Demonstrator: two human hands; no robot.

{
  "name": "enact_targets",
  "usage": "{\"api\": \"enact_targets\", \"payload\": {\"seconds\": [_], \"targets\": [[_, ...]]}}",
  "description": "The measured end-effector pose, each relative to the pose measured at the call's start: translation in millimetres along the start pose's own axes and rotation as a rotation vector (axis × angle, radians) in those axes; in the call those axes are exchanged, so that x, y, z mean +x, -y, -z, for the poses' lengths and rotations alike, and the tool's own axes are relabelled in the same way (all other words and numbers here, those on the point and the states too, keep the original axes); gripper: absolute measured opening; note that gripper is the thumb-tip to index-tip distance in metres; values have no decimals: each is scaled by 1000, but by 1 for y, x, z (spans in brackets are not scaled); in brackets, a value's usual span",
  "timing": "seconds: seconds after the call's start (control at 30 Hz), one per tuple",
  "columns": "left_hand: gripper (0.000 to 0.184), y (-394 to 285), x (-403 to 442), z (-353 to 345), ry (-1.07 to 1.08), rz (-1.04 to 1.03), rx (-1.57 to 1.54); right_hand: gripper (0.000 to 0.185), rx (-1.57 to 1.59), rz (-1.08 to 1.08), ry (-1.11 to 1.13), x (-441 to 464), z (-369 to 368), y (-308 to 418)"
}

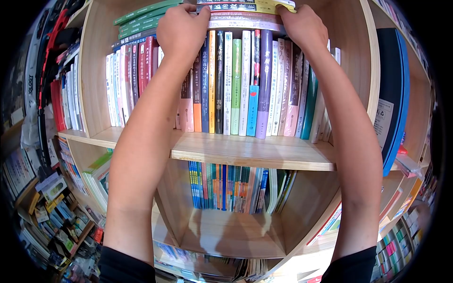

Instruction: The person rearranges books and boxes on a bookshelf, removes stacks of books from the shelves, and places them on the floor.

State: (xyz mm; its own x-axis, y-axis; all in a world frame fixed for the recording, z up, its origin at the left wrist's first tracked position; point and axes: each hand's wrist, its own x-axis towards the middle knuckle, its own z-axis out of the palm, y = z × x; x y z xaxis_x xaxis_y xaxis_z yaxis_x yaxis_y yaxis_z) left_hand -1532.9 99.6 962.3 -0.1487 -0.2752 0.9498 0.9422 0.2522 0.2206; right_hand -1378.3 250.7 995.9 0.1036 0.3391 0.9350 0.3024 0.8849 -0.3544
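High in the wooden bookcase, several books (245, 20) lie flat across the tops of a row of upright books (236, 82). My left hand (183, 29) is closed around the left end of the upper flat books (236, 7), its thumb against their spines. At the right end of the same books, my right hand (303, 24) is closed too, thumb at the edge. How many books the hands grip cannot be made out. To the left of my left hand lie green books (141, 21), stacked flat and slightly tilted.
A shelf board (255, 150) runs beneath the upright row. Thin books (236, 186) stand in the cubby below. On the right, a large blue-edged board (394, 99) leans beside the bookcase's side panel (370, 61). More books crowd the lower left (56, 217).
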Motion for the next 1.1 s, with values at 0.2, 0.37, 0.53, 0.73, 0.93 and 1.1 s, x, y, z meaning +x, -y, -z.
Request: {"api": "enact_targets", "payload": {"seconds": [0.2,0.37,0.53,0.73,0.93,1.1], "targets": [[47,2,3,-2,-19,10,18,71,-74,115,114,15,-10,-17],[47,6,4,-6,-51,-15,21,65,-71,163,-22,15,-22,-25],[46,6,3,-7,-61,-21,31,65,-34,193,-50,9,-19,-24],[42,6,1,-9,-77,-55,-10,62,13,123,-111,16,-26,-25],[46,14,5,-19,-133,-117,82,57,221,52,49,20,-29,-26],[44,20,10,-18,-154,-143,24,52,349,22,131,22,-23,-25]]}}
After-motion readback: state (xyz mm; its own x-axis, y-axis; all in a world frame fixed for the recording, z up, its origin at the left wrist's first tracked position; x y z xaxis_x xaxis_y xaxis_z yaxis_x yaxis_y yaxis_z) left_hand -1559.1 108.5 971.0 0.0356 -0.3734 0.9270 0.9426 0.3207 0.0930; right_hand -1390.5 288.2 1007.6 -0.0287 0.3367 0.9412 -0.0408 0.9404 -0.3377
